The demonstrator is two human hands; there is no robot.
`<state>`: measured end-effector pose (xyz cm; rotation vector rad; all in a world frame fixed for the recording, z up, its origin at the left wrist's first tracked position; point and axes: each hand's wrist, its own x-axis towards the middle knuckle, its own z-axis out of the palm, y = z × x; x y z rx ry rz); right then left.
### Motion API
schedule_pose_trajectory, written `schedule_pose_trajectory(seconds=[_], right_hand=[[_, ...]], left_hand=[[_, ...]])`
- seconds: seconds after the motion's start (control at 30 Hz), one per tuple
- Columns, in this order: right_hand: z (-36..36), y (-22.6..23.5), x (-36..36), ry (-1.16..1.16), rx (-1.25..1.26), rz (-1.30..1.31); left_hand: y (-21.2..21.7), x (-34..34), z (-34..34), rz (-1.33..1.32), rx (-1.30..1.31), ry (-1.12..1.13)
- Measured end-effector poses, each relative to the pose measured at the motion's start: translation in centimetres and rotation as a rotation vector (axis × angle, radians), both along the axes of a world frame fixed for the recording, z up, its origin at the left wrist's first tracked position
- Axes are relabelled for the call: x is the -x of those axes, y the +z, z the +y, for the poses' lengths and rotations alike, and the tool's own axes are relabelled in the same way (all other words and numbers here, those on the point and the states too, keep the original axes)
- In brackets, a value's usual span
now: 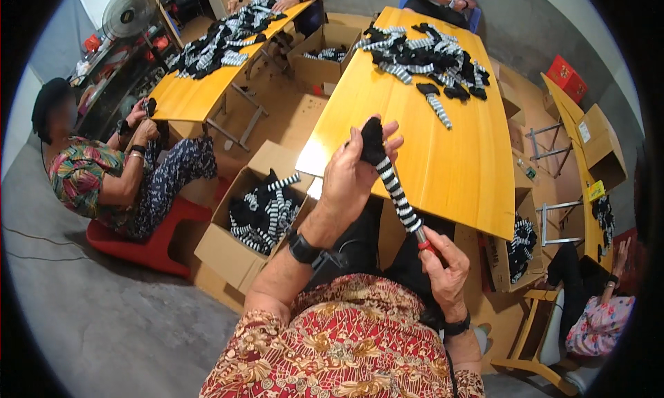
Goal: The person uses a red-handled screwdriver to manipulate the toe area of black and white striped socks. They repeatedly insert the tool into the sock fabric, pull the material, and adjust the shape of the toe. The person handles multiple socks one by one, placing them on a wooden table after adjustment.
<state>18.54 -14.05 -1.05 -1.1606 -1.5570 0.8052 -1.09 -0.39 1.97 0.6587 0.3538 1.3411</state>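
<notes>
A black and white striped sock [395, 190] with a black foot stretches slantwise in front of me, above the near edge of the yellow table [360, 132]. My left hand [348, 173] grips its black foot end between thumb and fingers. My right hand [448, 270] is closed round the red handle of a tool [425, 246]. The tool's short metal shaft runs into the black cuff at the sock's lower end; the rest of the shaft is hidden inside.
A pile of striped socks [422, 52] covers the table's far part, with one single sock [436, 107] nearer. Open cardboard boxes of socks stand left [232, 249] and right [498, 260]. Other people sit around, one on a red chair [138, 249] at left.
</notes>
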Motion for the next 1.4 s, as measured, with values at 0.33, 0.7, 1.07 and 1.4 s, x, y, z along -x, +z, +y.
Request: schedule_pose_trajectory(seconds=[0.33,0.7,1.07,1.4], right_hand=[[0.8,-0.7,0.6,-0.134,-0.285,-0.168],[-0.1,-0.6,0.6,-0.050,-0.149,-0.037],[0.5,-1.9,1.0,-0.080,-0.157,0.103],[1.5,0.1,-0.9,0.037,-0.135,-0.035]], left_hand=[[-0.4,-1.5,0.1,0.298,-0.172,0.138],[-0.7,-0.3,0.2,0.188,-0.142,0.236],[-2.6,-2.1,-1.1,0.345,-0.264,0.215],[-0.7,1.1,0.2,0.498,-0.287,0.174]])
